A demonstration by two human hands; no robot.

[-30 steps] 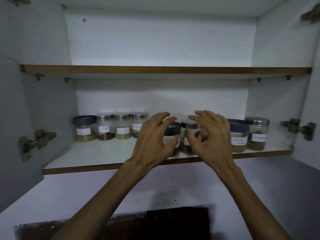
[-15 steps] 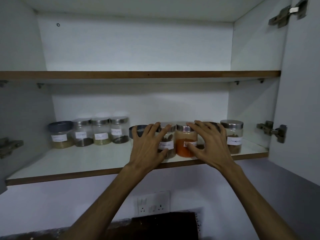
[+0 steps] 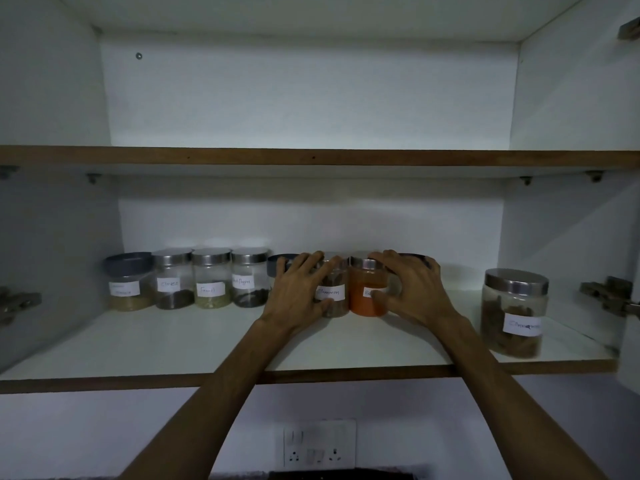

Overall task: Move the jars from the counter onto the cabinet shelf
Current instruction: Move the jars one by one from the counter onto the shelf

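On the lower cabinet shelf (image 3: 173, 344) stand several labelled jars. My left hand (image 3: 298, 296) rests its spread fingers on a dark-lidded jar (image 3: 277, 266) and on the clear cinnamon jar (image 3: 334, 296). My right hand (image 3: 410, 289) lies against the jar of orange powder (image 3: 365, 296) and covers a dark-lidded jar (image 3: 414, 258) behind it. Both hands press on the jars rather than wrap around them. A bigger steel-lidded jar (image 3: 514, 313) stands alone near the shelf's right front.
Further left is a row: a grey-lidded jar (image 3: 128, 282) and three steel-lidded jars (image 3: 211, 278). The upper shelf (image 3: 311, 157) is bare. Door hinges (image 3: 609, 299) jut in at the right and left. A wall socket (image 3: 318, 443) sits below the cabinet.
The jars under my hands have slid back from the front edge toward the rear wall, and my arms reach deeper. The view has come closer and shifted left.
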